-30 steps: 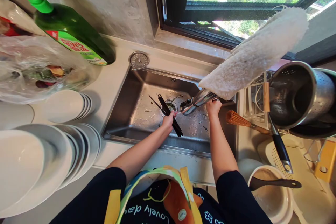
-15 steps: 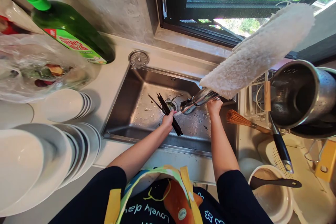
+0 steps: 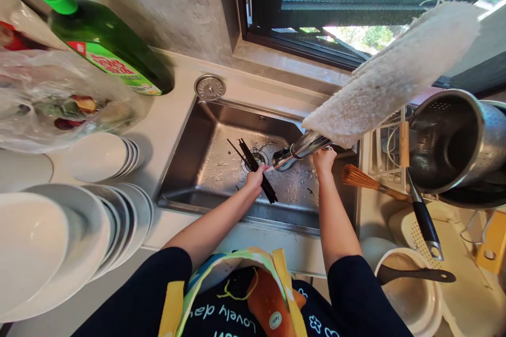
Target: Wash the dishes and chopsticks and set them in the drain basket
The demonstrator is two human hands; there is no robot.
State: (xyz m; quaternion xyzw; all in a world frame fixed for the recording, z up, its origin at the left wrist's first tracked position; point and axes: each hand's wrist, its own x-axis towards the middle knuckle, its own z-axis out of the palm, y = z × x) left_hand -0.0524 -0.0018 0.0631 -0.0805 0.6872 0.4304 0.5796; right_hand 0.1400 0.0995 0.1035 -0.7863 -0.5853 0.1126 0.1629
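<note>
My left hand [image 3: 255, 179] is shut around a bunch of black chopsticks [image 3: 259, 174] over the steel sink basin [image 3: 221, 168], and one thin stick splays out to the upper left. My right hand [image 3: 324, 160] grips the metal faucet head [image 3: 300, 150], whose nozzle points down toward the chopsticks. A long white fleecy cover [image 3: 391, 76] runs up and right from the faucet head. Below the nozzle lies the sink drain [image 3: 255, 160], partly hidden by the chopsticks. Small dark scraps are scattered on the wet basin floor.
Stacked white plates [image 3: 51, 237] and a green bottle [image 3: 106, 47] stand left of the sink, beside a plastic bag of greens [image 3: 51, 95]. To the right are a steel colander [image 3: 454, 142], a bamboo brush [image 3: 363, 179], and a white bowl [image 3: 407, 289]. A window lies ahead.
The chopsticks and my left hand have shifted slightly right, closer under the nozzle. My right hand still holds the faucet head, and the view has drifted a little.
</note>
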